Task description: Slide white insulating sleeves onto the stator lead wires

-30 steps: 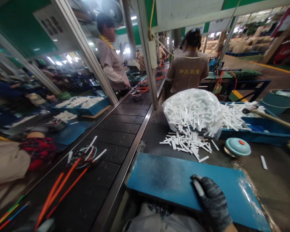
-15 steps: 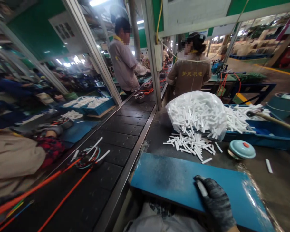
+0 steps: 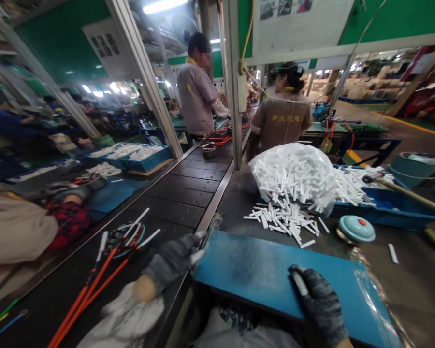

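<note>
My left hand point(image 3: 176, 256), in a dark grey glove, reaches over the conveyor's metal edge, fingers stretched out and slightly blurred. A pale patch shows at its thumb. On the blue mat point(image 3: 242, 263) rests my right hand point(image 3: 321, 295), gloved too, with its fingers curled. A pale piece lies along its thumb side; I cannot tell whether it is a white tube or a thumb covering. Left of my left hand, a wound coil ring point(image 3: 125, 240) with orange leads and several white tubes point(image 3: 150, 238) sits on the conveyor point(image 3: 183, 198).
Behind the mat lie loose white tubes point(image 3: 284, 217), a full plastic bag point(image 3: 293, 174) and a blue bin point(image 3: 402, 210). A round light-blue lidded container point(image 3: 357, 228) stands right of them. A co-worker's sleeve point(image 3: 67, 222) is across the conveyor. A metal post point(image 3: 234, 96) rises beside the belt.
My left hand has come into view from the lower left, over the belt's near edge. The orange leads lie differently, closer together. My right hand stays on the mat.
</note>
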`<state>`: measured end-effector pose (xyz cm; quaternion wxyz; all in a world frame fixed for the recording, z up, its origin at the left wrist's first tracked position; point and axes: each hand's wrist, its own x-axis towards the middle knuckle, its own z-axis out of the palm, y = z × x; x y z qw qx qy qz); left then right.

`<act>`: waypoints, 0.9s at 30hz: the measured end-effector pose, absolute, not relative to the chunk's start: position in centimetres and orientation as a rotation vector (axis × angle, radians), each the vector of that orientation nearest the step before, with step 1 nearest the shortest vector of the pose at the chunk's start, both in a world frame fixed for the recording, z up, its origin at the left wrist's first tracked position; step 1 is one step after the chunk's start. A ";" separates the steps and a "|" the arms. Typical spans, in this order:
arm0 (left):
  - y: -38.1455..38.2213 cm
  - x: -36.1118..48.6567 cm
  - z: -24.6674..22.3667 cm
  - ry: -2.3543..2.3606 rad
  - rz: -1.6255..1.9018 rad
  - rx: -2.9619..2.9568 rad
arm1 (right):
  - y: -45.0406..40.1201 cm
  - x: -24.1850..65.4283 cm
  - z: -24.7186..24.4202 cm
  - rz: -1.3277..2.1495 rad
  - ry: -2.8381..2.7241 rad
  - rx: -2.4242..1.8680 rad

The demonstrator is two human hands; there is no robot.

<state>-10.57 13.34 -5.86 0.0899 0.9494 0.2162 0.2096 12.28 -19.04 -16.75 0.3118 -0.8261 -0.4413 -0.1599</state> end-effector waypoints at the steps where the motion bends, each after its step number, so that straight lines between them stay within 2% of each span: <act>1: 13.0 -9.0 -5.8 0.516 0.524 2.834 | -19.0 12.2 -16.7 -0.439 -1.148 -2.185; 3: 12.1 -5.6 -6.1 0.352 0.402 2.830 | -18.9 12.2 -16.6 -0.469 -1.125 -2.194; 7: 11.0 -0.1 -9.8 0.305 0.425 2.790 | -18.7 12.1 -16.7 -0.480 -1.123 -2.229; 13: 11.7 0.7 -15.1 0.316 0.436 2.699 | -18.5 12.2 -17.4 -0.523 -1.154 -2.238; 27: 11.6 0.7 -14.3 0.325 0.414 2.625 | -18.4 12.6 -16.8 -0.472 -1.138 -2.238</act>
